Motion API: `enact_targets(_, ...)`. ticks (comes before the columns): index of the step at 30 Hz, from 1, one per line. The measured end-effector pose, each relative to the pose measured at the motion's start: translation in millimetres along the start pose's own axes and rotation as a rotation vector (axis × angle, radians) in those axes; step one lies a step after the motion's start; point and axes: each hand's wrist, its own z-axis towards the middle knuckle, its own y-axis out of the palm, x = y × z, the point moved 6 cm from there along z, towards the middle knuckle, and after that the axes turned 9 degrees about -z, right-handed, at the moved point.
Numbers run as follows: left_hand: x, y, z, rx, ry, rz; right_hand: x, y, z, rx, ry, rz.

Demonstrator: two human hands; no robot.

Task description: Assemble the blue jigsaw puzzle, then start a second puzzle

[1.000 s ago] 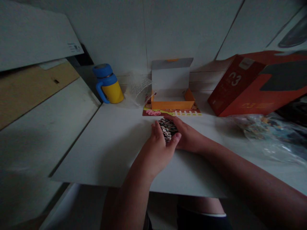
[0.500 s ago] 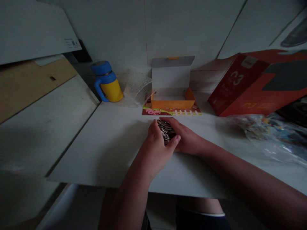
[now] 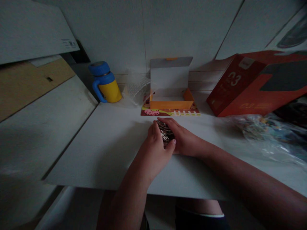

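Note:
Between my two hands, on the white table, sits a small dark-brown bundle (image 3: 165, 131) with pale, shiny wavy streaks; its exact kind I cannot make out. My left hand (image 3: 158, 143) wraps its left and near sides, thumb reaching across to the right. On the far and right sides, my right hand (image 3: 181, 135) curls round it. Both hands are closed on the bundle, and they hide its lower part. Just beyond them stands an open orange box (image 3: 171, 104) with its lid raised, resting on a printed brown sheet (image 3: 153, 112) with pink and white pictures.
A yellow and blue mug-like flask (image 3: 110, 91) stands at the back left, beside a crumpled clear plastic wrapper (image 3: 136, 89). At the right are a big red carton (image 3: 240, 86) and a clear bag (image 3: 261, 131) of small colourful pieces. A white panel (image 3: 48, 115) borders the left.
My hands stay around the streaked bundle, with my left thumb slightly lower. The whole view has shifted a little; the other things have not moved.

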Motion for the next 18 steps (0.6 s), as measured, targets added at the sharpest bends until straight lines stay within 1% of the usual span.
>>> enact_targets(4,-1,1.4,2,0.086,0.014,0.083,5,1,-3,-0.013,0.010,-0.004)
enact_targets(8,-2,3.2,2,0.130,0.037,0.120,5,-5,-9,-0.124,0.026,0.002)
enact_targets(12,1,0.5,1,0.158,0.060,0.065,5,-15,-15,-0.226,0.032,0.031)
enact_targets(14,2,-0.5,0,0.149,0.065,0.026,8,-18,-16,-0.222,0.049,0.024)
enact_targets(18,5,-2.5,0,0.126,0.067,0.019,15,-18,-13,-0.144,0.096,-0.023)
